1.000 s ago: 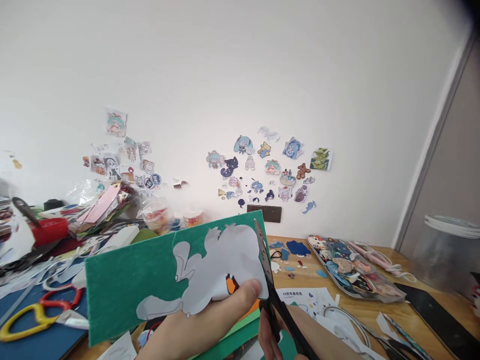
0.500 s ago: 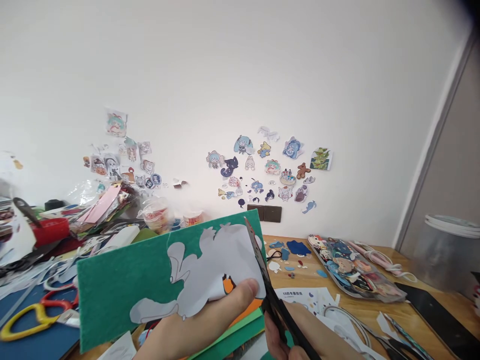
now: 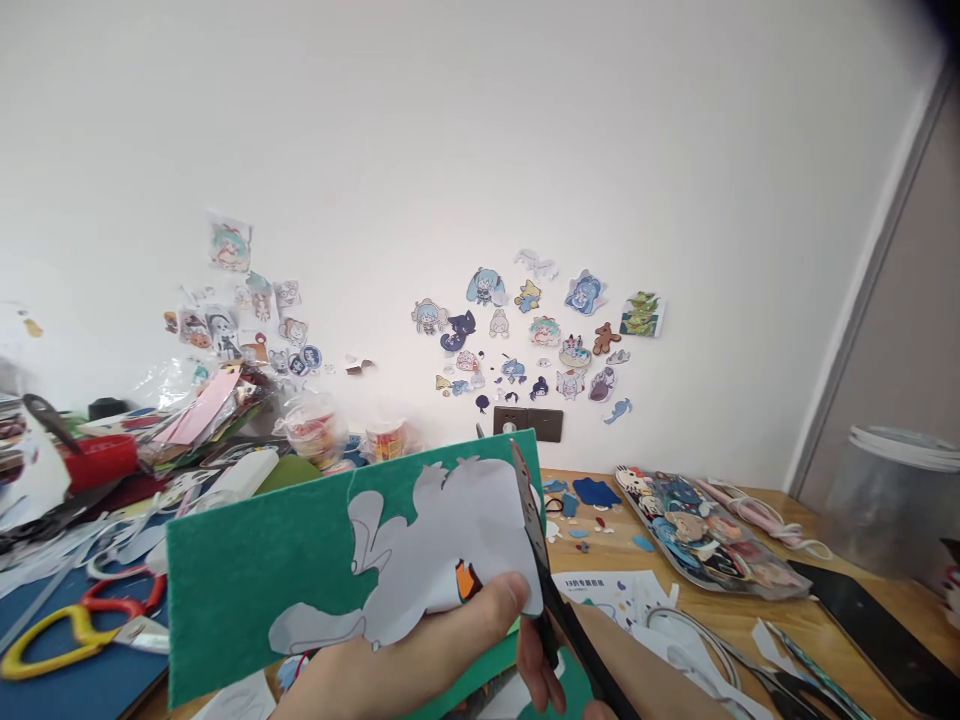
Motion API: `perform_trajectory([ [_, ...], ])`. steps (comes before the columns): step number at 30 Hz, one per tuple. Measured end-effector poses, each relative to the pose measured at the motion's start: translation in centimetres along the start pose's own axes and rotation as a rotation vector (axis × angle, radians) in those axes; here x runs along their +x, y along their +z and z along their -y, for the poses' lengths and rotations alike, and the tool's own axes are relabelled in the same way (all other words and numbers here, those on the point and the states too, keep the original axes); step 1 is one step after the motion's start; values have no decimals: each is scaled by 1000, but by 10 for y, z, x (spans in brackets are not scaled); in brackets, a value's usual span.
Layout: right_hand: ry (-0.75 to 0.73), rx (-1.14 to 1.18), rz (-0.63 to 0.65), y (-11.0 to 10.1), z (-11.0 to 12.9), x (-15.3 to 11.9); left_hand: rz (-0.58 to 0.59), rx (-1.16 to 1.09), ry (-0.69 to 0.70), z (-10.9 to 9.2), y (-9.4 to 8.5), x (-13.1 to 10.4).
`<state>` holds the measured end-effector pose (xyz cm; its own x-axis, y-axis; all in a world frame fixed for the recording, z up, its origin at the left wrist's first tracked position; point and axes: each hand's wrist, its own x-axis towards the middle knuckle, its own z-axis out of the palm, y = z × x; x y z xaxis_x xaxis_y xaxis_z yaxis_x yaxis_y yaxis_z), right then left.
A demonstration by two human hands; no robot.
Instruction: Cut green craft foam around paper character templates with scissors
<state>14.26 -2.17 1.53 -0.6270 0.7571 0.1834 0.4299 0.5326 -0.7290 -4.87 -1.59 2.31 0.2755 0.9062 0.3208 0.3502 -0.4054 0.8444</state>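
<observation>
My left hand [image 3: 450, 645] grips a green felt sheet [image 3: 247, 560] by its lower edge, thumb pressed on the white paper pattern [image 3: 442, 520] lying against it. The paper is an irregular figure cutout with thin outlines and a small orange patch. My right hand [image 3: 536, 665] is wrapped round black-handled scissors [image 3: 551, 575]. One blade lies in front of the felt and paper near the right end; what looks like the other blade's tip pokes above the felt's top edge from behind. The left fingers behind the sheet are hidden.
At the left, yellow-and-red-handled scissors [image 3: 90, 630] lie near heaped craft materials. Felt scraps [image 3: 596, 492], a tray of cutout figures [image 3: 697, 540], a black phone [image 3: 885, 635] and another pair of scissors [image 3: 780, 685] lie at the right. A clear bucket [image 3: 900, 510] stands far right.
The felt, the paper and both hands have shifted slightly right. The scissors' blades have spread, with a tip now showing above the felt's top edge.
</observation>
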Motion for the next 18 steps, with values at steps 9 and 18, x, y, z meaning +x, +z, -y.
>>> perform_trajectory([
  [9,-38,19,2,0,-3,-1,231,-141,-35,-10,1,0],
  [18,-51,103,42,7,-17,7,206,-141,1,-5,4,2],
])
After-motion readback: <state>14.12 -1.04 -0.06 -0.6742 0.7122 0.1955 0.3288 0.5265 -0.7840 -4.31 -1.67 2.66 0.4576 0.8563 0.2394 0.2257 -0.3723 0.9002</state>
